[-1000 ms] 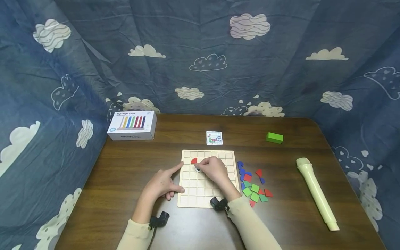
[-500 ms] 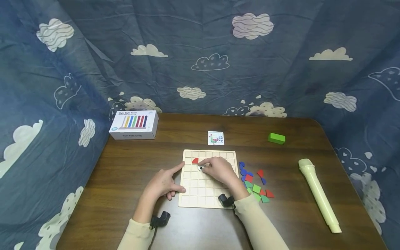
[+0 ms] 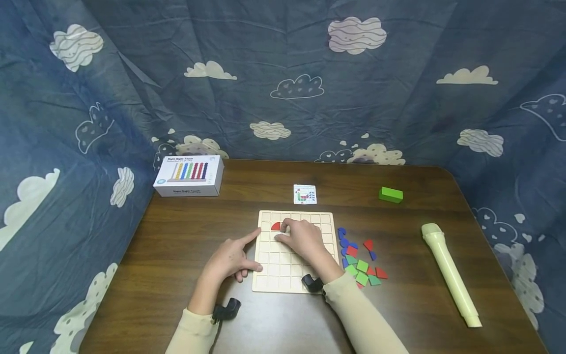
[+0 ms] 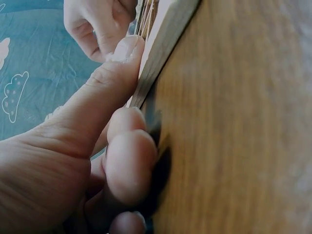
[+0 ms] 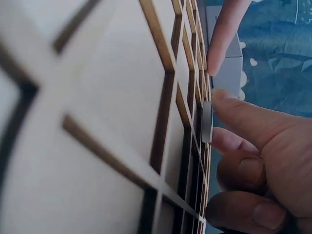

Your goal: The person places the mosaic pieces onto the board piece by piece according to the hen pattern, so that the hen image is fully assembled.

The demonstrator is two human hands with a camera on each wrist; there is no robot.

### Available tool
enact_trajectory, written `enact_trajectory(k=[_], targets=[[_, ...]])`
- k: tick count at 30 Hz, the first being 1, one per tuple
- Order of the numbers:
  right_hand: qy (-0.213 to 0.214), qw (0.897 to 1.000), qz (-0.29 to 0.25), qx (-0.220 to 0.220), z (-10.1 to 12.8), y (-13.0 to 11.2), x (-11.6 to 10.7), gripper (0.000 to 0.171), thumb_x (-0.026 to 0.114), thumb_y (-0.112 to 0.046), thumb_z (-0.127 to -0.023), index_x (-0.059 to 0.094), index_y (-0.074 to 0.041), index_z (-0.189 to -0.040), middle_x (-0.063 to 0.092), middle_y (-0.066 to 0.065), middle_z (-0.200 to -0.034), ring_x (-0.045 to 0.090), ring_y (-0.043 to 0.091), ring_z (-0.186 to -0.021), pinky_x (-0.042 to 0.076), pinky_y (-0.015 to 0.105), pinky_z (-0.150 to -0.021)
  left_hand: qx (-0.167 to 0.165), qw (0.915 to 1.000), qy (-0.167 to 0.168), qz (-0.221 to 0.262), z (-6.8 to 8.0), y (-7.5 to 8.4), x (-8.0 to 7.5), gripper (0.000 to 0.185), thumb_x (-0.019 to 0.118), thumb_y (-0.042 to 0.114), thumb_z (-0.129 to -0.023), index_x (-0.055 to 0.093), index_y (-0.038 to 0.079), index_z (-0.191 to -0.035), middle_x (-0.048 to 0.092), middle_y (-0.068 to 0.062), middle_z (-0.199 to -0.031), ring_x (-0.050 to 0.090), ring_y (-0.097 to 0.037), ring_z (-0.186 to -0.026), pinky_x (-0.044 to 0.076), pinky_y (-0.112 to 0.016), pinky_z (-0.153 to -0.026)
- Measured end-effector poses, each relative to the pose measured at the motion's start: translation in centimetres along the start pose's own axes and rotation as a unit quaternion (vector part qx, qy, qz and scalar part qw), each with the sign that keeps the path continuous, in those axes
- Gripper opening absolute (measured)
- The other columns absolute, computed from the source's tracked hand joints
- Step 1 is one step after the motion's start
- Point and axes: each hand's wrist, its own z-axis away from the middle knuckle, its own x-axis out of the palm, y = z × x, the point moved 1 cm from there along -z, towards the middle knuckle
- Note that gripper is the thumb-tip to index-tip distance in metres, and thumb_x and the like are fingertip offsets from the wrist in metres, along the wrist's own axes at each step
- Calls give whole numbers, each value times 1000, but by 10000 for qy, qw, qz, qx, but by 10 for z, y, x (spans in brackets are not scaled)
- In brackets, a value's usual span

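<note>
A pale wooden grid board (image 3: 269, 275) lies flat on the table. My left hand (image 3: 229, 258) rests at its left edge, index finger and thumb extended against the rim; in the left wrist view the thumb (image 4: 112, 70) touches the board's side (image 4: 163, 46). Over the upper part of the grid, my right hand (image 3: 305, 238) pinches a small white disc (image 5: 207, 122) between thumb and index finger, near the board's surface. The fingers mostly hide the disc in the head view. Just left of those fingertips, a red quarter-circle piece (image 3: 275, 226) sits in a cell.
Right of the board lie several loose pieces: blue rounded ones (image 3: 344, 243), green squares (image 3: 362, 266) and red ones (image 3: 381, 273). Behind it is a small pattern card (image 3: 305, 194). A white box (image 3: 187, 177), a green block (image 3: 391, 195) and a pale yellow microphone-shaped tube (image 3: 451, 275) stand farther out.
My right hand shifted slightly right, then back left, with the white disc; its dark-dotted face showed half a second ago and is now covered. My left hand stays at the board's edge.
</note>
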Motion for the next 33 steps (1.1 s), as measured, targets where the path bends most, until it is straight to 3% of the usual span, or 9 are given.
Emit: enact_trajectory(k=[4,7,12,16,24,33], targets=[[-9,9989,-471,4,3,7,-6,20,74,-42,-99,79,-25,-108,45,-8,-53,39,11,-54,32,29,-52,42,10000,-10,-7,-1,0,1,107,99,26,-74,41,41,-163,64,-2,-51,60,-13,-39,54,-29,-42],[-360,9957,-841,-171,5,14,-10,21,74,-32,-100,80,-30,-119,44,-8,-53,36,11,-51,32,28,-53,20,10000,-7,3,0,0,1,107,99,27,-73,41,41,-163,65,-3,-51,61,-13,-39,54,-29,-43],[-827,9919,-786,-556,3,17,-10,30,73,-26,-98,79,-34,-126,55,-7,-58,38,10,-55,35,28,-57,-11,10000,13,15,1,0,-1,107,99,26,-73,41,41,-163,65,-3,-51,61,-14,-40,54,-28,-43],[-646,9949,-533,-559,2,14,-4,26,75,-29,-97,80,-33,-123,65,-8,-64,43,10,-58,40,29,-61,58,10000,-12,25,2,0,0,107,99,26,-74,42,40,-163,65,-2,-51,61,-12,-39,54,-28,-43],[-150,9993,-219,-278,-1,4,3,27,82,-44,-91,80,-28,-113,71,-8,-71,54,11,-64,45,32,-60,57,9998,85,-194,-1,2,0,107,99,31,-73,41,43,-162,64,-1,-50,61,-13,-38,52,-28,-43],[-117,9986,-453,-263,4,6,3,15,82,-36,-93,81,-27,-105,55,-13,-57,46,10,-59,40,30,-58,95,9988,145,-465,1,3,3,108,99,34,-72,42,42,-162,62,1,-49,60,-12,-38,50,-27,-42]])
